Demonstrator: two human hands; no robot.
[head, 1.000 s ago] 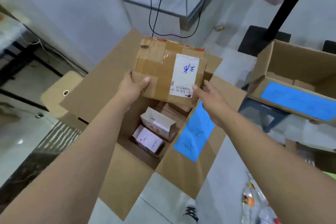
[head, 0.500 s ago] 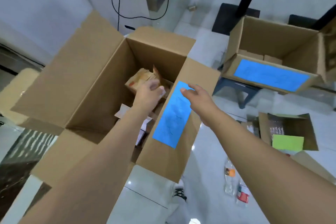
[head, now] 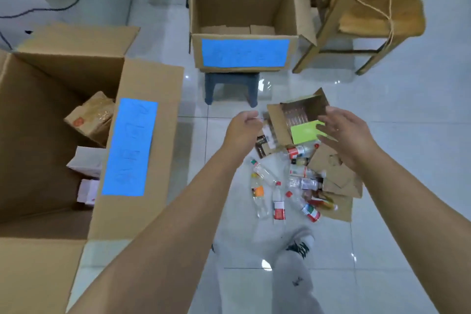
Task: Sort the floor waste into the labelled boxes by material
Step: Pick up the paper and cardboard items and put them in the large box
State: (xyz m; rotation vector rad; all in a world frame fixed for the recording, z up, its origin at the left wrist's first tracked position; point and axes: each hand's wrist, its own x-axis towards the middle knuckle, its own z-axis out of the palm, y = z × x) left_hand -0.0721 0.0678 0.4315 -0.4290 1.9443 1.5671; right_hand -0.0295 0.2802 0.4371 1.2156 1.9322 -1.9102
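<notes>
A large cardboard box [head: 142, 211] with a blue label stands at my left; the brown parcel [head: 89, 117] lies inside it with white cartons. A second blue-labelled box [head: 244, 5] sits on a grey stool [head: 230, 84] ahead. On the floor lie several plastic bottles [head: 279, 194], flat cardboard pieces [head: 336, 173] and a small open carton [head: 298, 115] with a green card. My left hand [head: 243, 130] hovers above the pile, fingers loosely curled, holding nothing. My right hand [head: 344, 135] is spread open over the small carton.
A wooden chair [head: 362, 15] with twine on it stands at the back right beside the far box. A black cable [head: 51, 7] trails on the floor at the back left. My legs and a shoe [head: 298, 247] are below the bottles on white tiles.
The brown parcel left my hands and now lies in the left box. My view swung right and down to the floor pile. Both hands moved out of the box to above the waste.
</notes>
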